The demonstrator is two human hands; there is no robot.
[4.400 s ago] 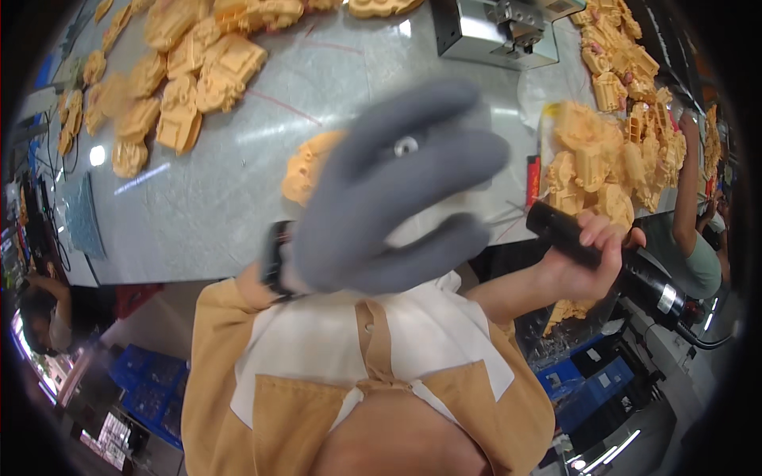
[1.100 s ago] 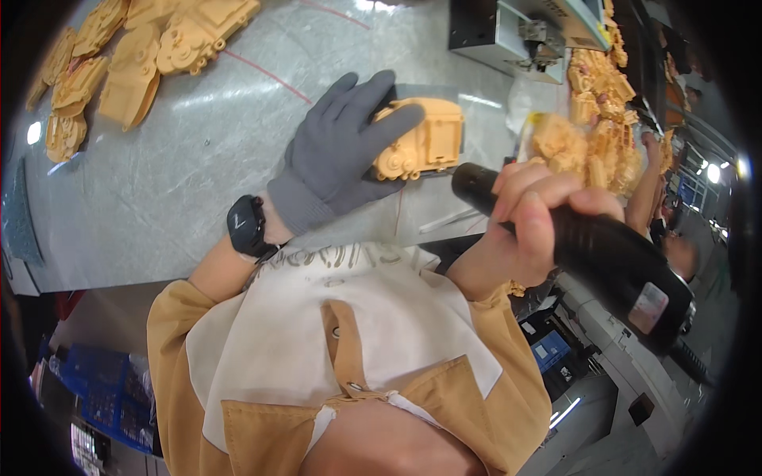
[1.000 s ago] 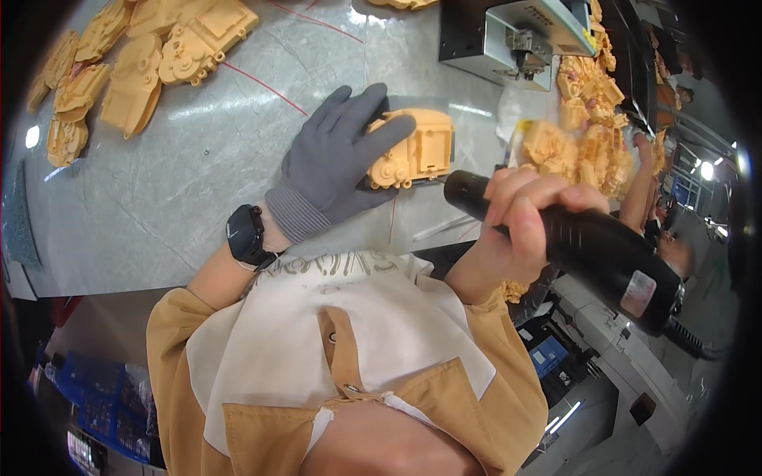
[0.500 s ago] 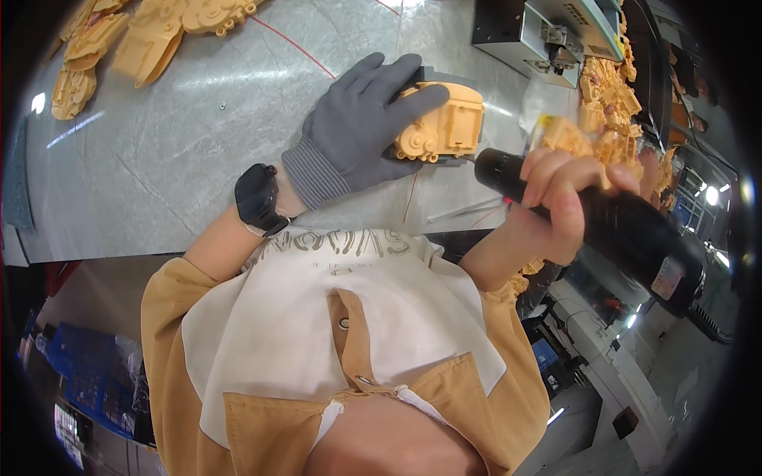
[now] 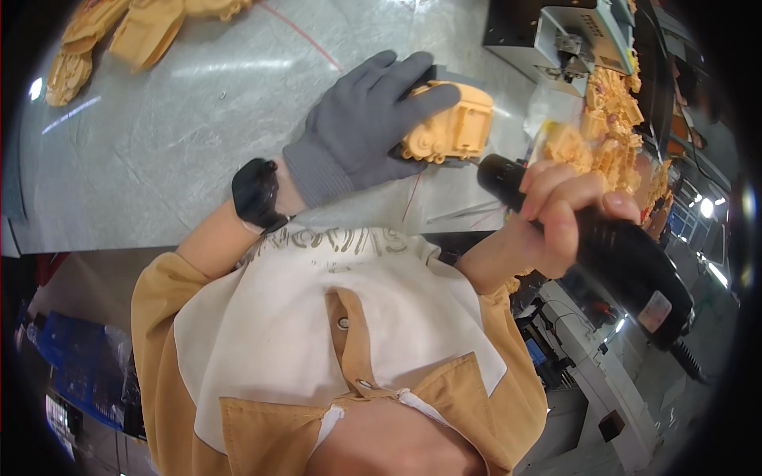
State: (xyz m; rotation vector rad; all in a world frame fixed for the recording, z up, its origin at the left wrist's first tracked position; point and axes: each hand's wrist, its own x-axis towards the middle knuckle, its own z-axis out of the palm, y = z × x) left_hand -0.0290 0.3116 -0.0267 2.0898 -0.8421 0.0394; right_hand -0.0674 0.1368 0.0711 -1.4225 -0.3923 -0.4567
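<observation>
My left hand [image 5: 365, 119], in a grey knit glove, is closed around an orange-yellow plastic housing [image 5: 460, 123]. The housing sits in or against a dark block [image 5: 456, 76] on the table, with its ribbed, lobed side toward me. My bare right hand [image 5: 556, 210] grips a black corded electric screwdriver [image 5: 627, 262], fingers wrapped over its body. The tool lies slanted, and its nose is close to the housing's lower right corner. Whether the bit touches the housing I cannot tell.
A metal-and-black bench device [image 5: 556, 47] stands at the far right. Many orange-yellow plastic parts are heaped beside it [image 5: 611, 119], and more parts [image 5: 147, 32] lie at the far left. Thin metal tweezers [image 5: 468, 208] rest near the table's front edge. Red lines mark the grey table [image 5: 198, 119].
The screwdriver's rear end has swung down toward me, so the tool tilts more steeply. My left hand keeps its hold on the housing; the whole view has shifted slightly.
</observation>
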